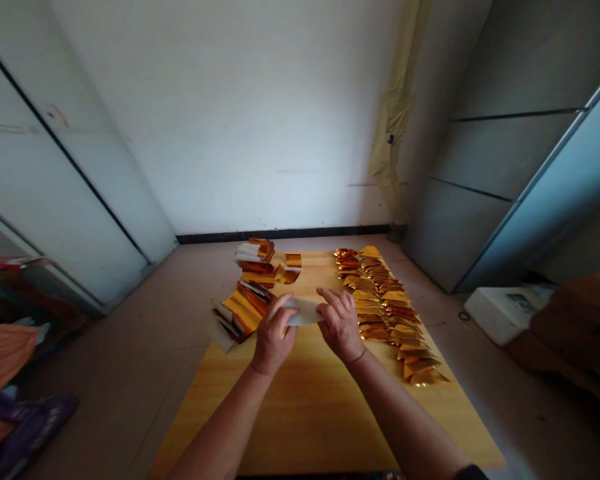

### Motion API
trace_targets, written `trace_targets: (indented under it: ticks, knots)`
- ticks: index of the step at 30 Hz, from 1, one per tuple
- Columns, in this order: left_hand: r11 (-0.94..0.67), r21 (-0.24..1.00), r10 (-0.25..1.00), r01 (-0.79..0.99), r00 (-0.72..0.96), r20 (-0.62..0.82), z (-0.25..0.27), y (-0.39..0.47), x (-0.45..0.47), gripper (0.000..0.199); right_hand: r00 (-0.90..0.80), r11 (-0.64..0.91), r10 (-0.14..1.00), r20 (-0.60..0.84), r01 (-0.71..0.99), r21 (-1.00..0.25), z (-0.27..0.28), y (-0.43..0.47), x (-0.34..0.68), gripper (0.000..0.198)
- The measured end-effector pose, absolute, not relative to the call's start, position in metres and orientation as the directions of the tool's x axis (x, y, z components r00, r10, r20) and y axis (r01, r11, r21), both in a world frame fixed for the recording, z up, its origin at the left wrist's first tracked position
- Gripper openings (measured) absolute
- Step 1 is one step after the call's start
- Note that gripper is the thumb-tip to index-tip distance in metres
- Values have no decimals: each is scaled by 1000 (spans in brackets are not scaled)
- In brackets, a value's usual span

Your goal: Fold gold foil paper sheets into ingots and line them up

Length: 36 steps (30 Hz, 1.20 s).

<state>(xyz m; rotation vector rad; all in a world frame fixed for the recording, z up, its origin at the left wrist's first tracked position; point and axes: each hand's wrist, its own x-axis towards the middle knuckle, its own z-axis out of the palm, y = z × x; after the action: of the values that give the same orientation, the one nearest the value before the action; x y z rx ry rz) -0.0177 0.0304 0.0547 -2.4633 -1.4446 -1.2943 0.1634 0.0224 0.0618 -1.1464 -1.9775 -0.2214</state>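
A pale sheet of paper (304, 312) is held over the middle of the wooden table. My left hand (276, 330) pinches its left end, and my right hand (341, 323) grips the right end. Just left of my left hand lie stacks of gold foil paper (244, 310), some with pale undersides showing. Behind them are a curled gold sheet (287, 273) and a small gold piece (293, 260). To the right of my right hand, folded gold foil pieces (365, 297) lie overlapped in two long rows.
The wooden table (280, 413) stands on a tiled floor. A white wall (250, 133) is beyond it, with a taped pipe (393, 133). A grey refrigerator (480, 167) and a white foam box (500, 310) are at right. Pale cabinet doors (55, 167) and a purple item (33, 430) are at left.
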Motion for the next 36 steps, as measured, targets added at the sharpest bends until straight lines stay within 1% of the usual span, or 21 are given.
trace_targets:
  ticks: [2,5,8,10,12,14,15,16,17,18,20,21,22,23,25,27,28,29,31,33,36]
  knots:
    - [-622,320,711,715,344,613,40,20,-22,21,-353,648,595,722,742,-171,46,12,168,18]
    - [-656,280,714,701,456,532,4,0,-29,25,-520,740,554,650,665,-100,12,-9,174,17]
    - [-690,243,680,681,497,539,-21,-18,-33,21,-585,783,523,620,618,-78,-8,-30,178,18]
    - [-675,241,671,697,445,594,-22,-24,-32,20,-565,781,535,628,614,-113,-8,-35,176,19]
    - [-637,288,684,715,352,639,-13,-22,-27,18,-470,721,630,618,651,-240,1,-31,170,20]
    - [-621,330,689,711,294,663,2,-14,-20,16,-235,537,789,567,714,-450,11,-19,162,33]
    - [-619,347,689,705,275,670,10,-9,-17,15,-123,456,840,528,689,-564,16,-11,159,36]
    - [-611,366,695,702,253,674,18,-5,-15,14,-10,363,889,458,624,-692,20,-4,155,35]
    - [-597,386,703,703,227,674,25,-1,-13,14,96,253,932,351,523,-814,23,3,153,36]
    - [-582,410,716,702,203,668,31,2,-12,14,157,142,963,220,401,-905,25,8,151,39]
    - [-578,447,721,682,171,672,41,5,-11,12,165,-31,986,0,186,-982,27,15,150,43]
    - [-589,460,719,665,171,674,43,6,-11,12,140,-58,989,-41,125,-990,27,16,151,44]
    - [-608,464,712,644,184,677,44,5,-11,13,115,-34,993,-22,103,-994,27,16,152,42]
    - [-632,460,703,624,210,680,43,4,-12,14,98,40,994,52,122,-992,27,16,154,39]
    - [-681,434,678,591,283,679,36,0,-15,17,62,264,955,290,267,-927,24,16,159,34]
    - [-705,407,667,581,346,660,24,-6,-21,20,-49,436,877,477,495,-751,18,16,166,32]
    - [-703,398,672,590,365,644,17,-9,-24,23,-133,475,852,507,603,-641,14,16,170,33]
    - [-694,388,685,606,391,615,10,-13,-27,25,-227,493,843,487,690,-530,10,16,173,35]
    - [-676,359,711,644,442,546,-3,-22,-33,26,-399,524,839,370,777,-350,1,14,180,39]
    - [-660,353,736,663,478,479,-10,-28,-37,27,-488,542,837,247,801,-254,-5,10,184,40]
    - [-637,357,762,683,489,425,-8,-34,-36,22,-480,503,863,159,846,-175,-5,1,188,40]
